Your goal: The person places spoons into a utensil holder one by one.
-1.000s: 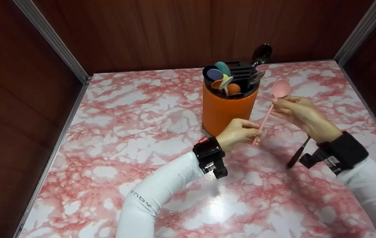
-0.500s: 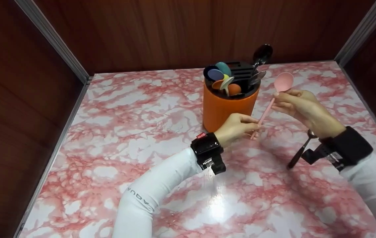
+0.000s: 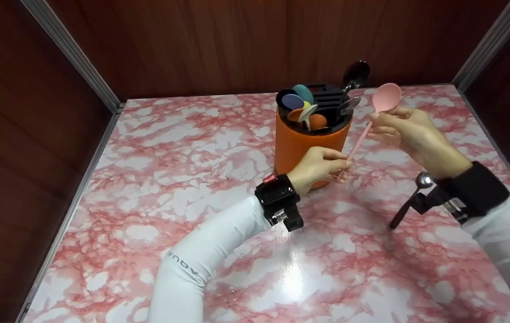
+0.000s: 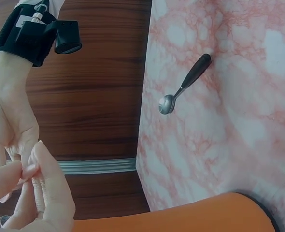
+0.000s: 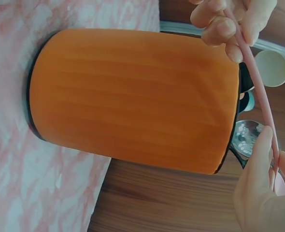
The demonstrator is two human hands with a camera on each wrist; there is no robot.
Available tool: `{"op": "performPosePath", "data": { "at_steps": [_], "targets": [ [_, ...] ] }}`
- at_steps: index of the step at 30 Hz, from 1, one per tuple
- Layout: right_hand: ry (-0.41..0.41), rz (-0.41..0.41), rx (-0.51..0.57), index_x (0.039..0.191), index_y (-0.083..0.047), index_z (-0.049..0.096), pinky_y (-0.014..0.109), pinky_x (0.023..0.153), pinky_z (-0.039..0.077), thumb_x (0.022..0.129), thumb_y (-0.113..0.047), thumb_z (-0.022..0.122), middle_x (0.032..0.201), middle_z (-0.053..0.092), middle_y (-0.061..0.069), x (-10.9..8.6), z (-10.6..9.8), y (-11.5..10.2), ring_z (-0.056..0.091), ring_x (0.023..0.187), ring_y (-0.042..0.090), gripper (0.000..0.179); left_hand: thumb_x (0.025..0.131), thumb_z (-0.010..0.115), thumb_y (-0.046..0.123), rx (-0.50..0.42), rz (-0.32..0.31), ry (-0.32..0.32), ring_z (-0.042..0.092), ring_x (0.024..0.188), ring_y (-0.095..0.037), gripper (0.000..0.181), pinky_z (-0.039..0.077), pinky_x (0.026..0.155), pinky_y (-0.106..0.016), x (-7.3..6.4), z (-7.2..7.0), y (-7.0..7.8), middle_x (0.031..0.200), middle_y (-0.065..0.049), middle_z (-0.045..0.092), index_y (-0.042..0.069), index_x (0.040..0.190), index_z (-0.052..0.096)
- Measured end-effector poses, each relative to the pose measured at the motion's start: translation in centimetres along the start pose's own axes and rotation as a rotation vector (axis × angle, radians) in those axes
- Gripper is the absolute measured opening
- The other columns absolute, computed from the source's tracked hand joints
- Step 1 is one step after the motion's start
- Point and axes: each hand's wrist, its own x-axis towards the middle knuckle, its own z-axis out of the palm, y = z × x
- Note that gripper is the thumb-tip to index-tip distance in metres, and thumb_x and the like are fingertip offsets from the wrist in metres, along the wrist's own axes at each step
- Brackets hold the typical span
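A pink spoon [image 3: 387,97] is held up at a slant in front of the orange utensil holder [image 3: 302,143], its bowl at the upper right. My right hand [image 3: 409,132] pinches it just below the bowl. Near the lower end of the handle, my left hand [image 3: 320,167] pinches it between thumb and fingers. In the right wrist view the pink handle [image 5: 258,82] runs between both hands, beside the holder's rim. The left wrist view shows both hands close together, with the spoon hidden there by the fingers.
Several spoons in blue, teal, orange and white, a black ladle [image 3: 356,74] and a slotted black insert [image 3: 326,96] fill the holder. A metal scoop with a black handle [image 3: 400,215] lies on the marbled table near my right wrist. Wood-grain panels [image 3: 237,45] enclose the table.
Both hands have raised the pink spoon, moving it up and away in the head view. The metal scoop on the table has come out from behind my right wrist.
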Motion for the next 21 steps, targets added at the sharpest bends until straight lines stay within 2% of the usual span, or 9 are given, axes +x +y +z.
{"op": "performPosePath", "data": {
  "at_steps": [4, 9, 15, 18, 21],
  "targets": [
    [0.039, -0.018, -0.015, 0.104, 0.004, 0.052, 0.031, 0.077, 0.059, 0.09, 0.0, 0.066, 0.093, 0.063, 0.013, 0.1, 0.5, -0.5, 0.068, 0.082, 0.021, 0.02, 0.094, 0.059, -0.005, 0.018, 0.001, 0.01, 0.059, 0.058, -0.013, 0.022, 0.058, 0.061, -0.023, 0.0, -0.3, 0.1, 0.091, -0.023, 0.068, -0.015, 0.113, 0.061],
    [0.055, -0.039, 0.025, 0.1, 0.004, 0.052, 0.028, 0.074, 0.059, 0.089, 0.003, 0.066, 0.091, 0.064, 0.012, 0.6, 0.6, -1.1, 0.068, 0.078, 0.021, 0.018, 0.094, 0.06, -0.003, 0.05, -0.005, 0.017, 0.06, 0.06, -0.012, 0.023, 0.06, 0.073, -0.032, -0.1, -0.6, 0.4, 0.098, -0.025, 0.069, -0.013, 0.115, 0.062],
    [0.046, -0.076, 0.06, 0.097, 0.006, 0.054, 0.029, 0.073, 0.06, 0.089, 0.006, 0.065, 0.088, 0.063, 0.014, 0.7, 0.9, -1.7, 0.068, 0.076, 0.023, 0.014, 0.094, 0.061, -0.001, 0.067, -0.005, 0.034, 0.06, 0.058, -0.011, 0.022, 0.06, 0.066, -0.027, -0.2, -0.9, 0.6, 0.095, -0.022, 0.07, -0.011, 0.113, 0.065],
    [0.045, -0.128, 0.089, 0.096, 0.007, 0.056, 0.03, 0.073, 0.06, 0.088, 0.008, 0.065, 0.088, 0.063, 0.015, 0.7, 1.3, -2.1, 0.068, 0.075, 0.024, 0.012, 0.095, 0.061, 0.0, 0.087, -0.003, 0.047, 0.06, 0.059, -0.011, 0.022, 0.059, 0.062, -0.024, -0.1, -1.1, 0.6, 0.096, -0.022, 0.07, -0.01, 0.113, 0.065],
    [0.057, -0.18, 0.122, 0.093, 0.009, 0.059, 0.031, 0.07, 0.06, 0.087, 0.01, 0.065, 0.086, 0.064, 0.017, 0.7, 1.7, -2.5, 0.068, 0.072, 0.025, 0.01, 0.095, 0.062, 0.002, 0.108, -0.002, 0.053, 0.06, 0.06, -0.011, 0.022, 0.058, 0.059, -0.022, -0.2, -1.4, 0.6, 0.088, -0.015, 0.071, -0.009, 0.113, 0.066]
  ]
}}
